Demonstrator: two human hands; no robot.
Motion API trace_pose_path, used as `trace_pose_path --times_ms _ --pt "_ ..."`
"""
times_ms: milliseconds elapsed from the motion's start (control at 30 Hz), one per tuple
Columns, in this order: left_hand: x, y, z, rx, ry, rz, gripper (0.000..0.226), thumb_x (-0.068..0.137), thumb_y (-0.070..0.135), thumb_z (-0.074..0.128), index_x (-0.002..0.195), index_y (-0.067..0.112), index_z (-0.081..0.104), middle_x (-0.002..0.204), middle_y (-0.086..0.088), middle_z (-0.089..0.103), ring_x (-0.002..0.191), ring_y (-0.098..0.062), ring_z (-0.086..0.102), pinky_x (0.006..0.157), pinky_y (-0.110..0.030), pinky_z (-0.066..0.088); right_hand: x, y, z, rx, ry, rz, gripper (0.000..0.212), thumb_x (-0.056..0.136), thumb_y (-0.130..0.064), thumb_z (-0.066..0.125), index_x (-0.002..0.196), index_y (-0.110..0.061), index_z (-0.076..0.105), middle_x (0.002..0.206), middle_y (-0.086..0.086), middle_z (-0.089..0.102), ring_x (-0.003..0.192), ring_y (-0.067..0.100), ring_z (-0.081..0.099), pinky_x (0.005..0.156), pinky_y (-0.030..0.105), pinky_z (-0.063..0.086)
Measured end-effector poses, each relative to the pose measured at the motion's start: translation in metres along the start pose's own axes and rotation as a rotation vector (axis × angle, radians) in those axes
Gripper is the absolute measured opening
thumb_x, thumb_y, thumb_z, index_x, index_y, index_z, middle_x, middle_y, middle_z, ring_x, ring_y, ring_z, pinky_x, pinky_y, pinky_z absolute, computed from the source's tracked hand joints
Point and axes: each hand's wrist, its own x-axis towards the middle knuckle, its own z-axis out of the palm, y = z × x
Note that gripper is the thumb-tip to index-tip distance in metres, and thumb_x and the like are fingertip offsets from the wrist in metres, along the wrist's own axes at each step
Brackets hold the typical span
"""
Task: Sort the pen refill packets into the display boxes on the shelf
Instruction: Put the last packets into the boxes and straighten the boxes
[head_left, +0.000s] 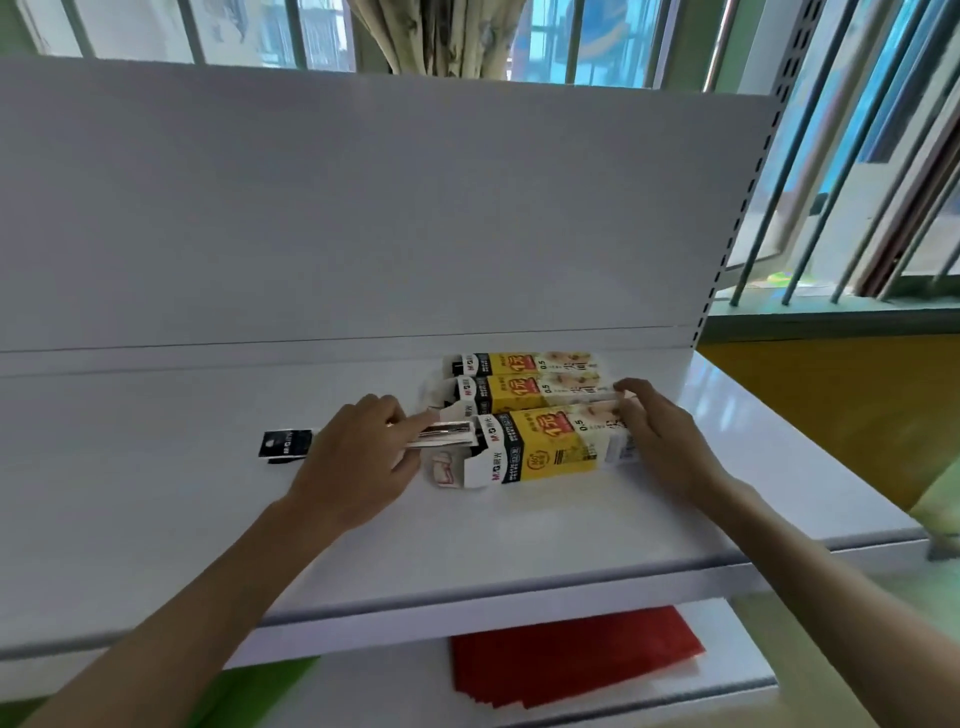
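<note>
The fingers of the left hand pinch a thin bunch of refill packets. One finger lies straight along the top of them. The packets are clear and shiny, and they sit at the open left end of the near box, in the middle of the frame. It is hard to tell how far they go inside.

The fingers of the right hand are bent and close together. They hold the right end of the near box, and the tips reach up by the middle box.

The near box is yellow, black and white and lies on its side with its flaps open at the left. The middle box touches it just behind, and the far box lies behind that, by the white back wall. All three rest on the white shelf.

A small black card lies on the shelf just left of the left hand.

Red paper sheets lie on a lower shelf at the bottom of the frame. Window bars and a curtain fill the top.
</note>
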Motion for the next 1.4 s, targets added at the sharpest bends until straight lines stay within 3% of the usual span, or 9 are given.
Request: trace_pose_path --times_ms 267,400,500,633,733,867,967,1167,1400 --pt "0.005 0.017 0.004 -0.008 -0.019 0.012 0.041 0.073 0.030 0.044 0.100 0.018 0.072 0.068 0.000 0.058 0.061 -0.022 0.057 0.054 -0.027 0.046 0.002 0.005 0.001 -0.035 -0.020 -0.043 0.032 0.099 -0.035 0.026 0.121 -0.019 0.041 0.114 0.011 0.061 0.087 0.022 0.062 0.067 0.034 0.050" --pt "0.017 0.029 0.010 -0.135 -0.134 -0.061 0.048 0.083 0.023 0.058 0.129 0.016 0.054 0.102 -0.008 0.058 0.098 -0.026 0.052 0.084 -0.034 0.045 0.001 0.003 0.000 -0.035 -0.030 -0.042 0.031 0.099 -0.034 0.025 0.120 -0.017 0.041 0.114 0.009 0.061 0.083 0.019 0.063 0.060 0.026 0.052" --pt "0.026 0.039 0.008 -0.430 -0.232 -0.138 0.061 0.084 0.013 0.058 0.140 0.016 0.036 0.125 -0.001 0.050 0.114 -0.013 0.046 0.093 -0.016 0.034 0.001 0.004 0.000 -0.045 -0.032 -0.039 0.031 0.099 -0.035 0.026 0.120 -0.018 0.040 0.115 0.008 0.060 0.083 0.018 0.063 0.060 0.026 0.054" --pt "0.033 0.034 0.007 -0.560 -0.210 -0.155 0.052 0.081 0.001 0.060 0.129 0.015 0.047 0.121 0.001 0.054 0.102 -0.004 0.049 0.081 -0.004 0.037 0.002 0.006 0.001 -0.054 -0.022 -0.057 0.029 0.099 -0.036 0.027 0.117 -0.018 0.041 0.113 0.008 0.061 0.085 0.020 0.063 0.065 0.035 0.056" --pt "0.028 0.024 0.007 -0.399 -0.100 -0.172 0.043 0.082 0.016 0.065 0.123 0.018 0.053 0.117 0.001 0.052 0.103 -0.012 0.048 0.088 -0.024 0.042 0.003 0.009 0.003 -0.082 0.004 -0.069 0.029 0.098 -0.039 0.025 0.114 -0.020 0.041 0.110 0.007 0.061 0.086 0.020 0.062 0.068 0.040 0.055" --pt "0.012 0.005 0.004 -0.187 0.017 -0.494 0.050 0.086 0.049 0.053 0.125 0.018 0.049 0.123 -0.004 0.055 0.111 -0.023 0.052 0.090 -0.037 0.042 0.004 0.010 0.008 -0.133 0.054 -0.075 0.032 0.096 -0.041 0.022 0.113 -0.020 0.040 0.109 0.007 0.060 0.082 0.018 0.059 0.063 0.034 0.051" --pt "0.002 -0.007 0.003 -0.222 -0.190 -0.728 0.047 0.090 0.046 0.047 0.127 0.017 0.046 0.121 -0.006 0.058 0.108 -0.025 0.054 0.087 -0.035 0.043 0.004 0.010 0.009 -0.124 0.064 -0.080 0.042 0.091 -0.045 0.018 0.114 -0.020 0.041 0.108 0.007 0.060 0.081 0.018 0.056 0.061 0.030 0.046" --pt "0.007 -0.002 -0.002 -0.531 -0.219 -0.830 0.025 0.088 0.022 0.055 0.110 0.012 0.057 0.097 -0.008 0.063 0.088 -0.021 0.057 0.071 -0.027 0.043 0.004 0.012 0.011 -0.106 0.074 -0.098 0.046 0.088 -0.046 0.015 0.113 -0.019 0.042 0.107 0.008 0.060 0.080 0.018 0.055 0.060 0.027 0.041" --pt "0.024 0.034 -0.013 -1.476 0.011 -0.860 0.011 0.088 -0.006 0.051 0.094 -0.001 0.059 0.095 -0.017 0.063 0.081 -0.021 0.064 0.069 -0.020 0.057 0.005 0.016 0.011 -0.133 0.071 -0.132 0.036 0.093 -0.042 0.020 0.112 -0.019 0.041 0.108 0.007 0.059 0.079 0.017 0.054 0.060 0.029 0.047"
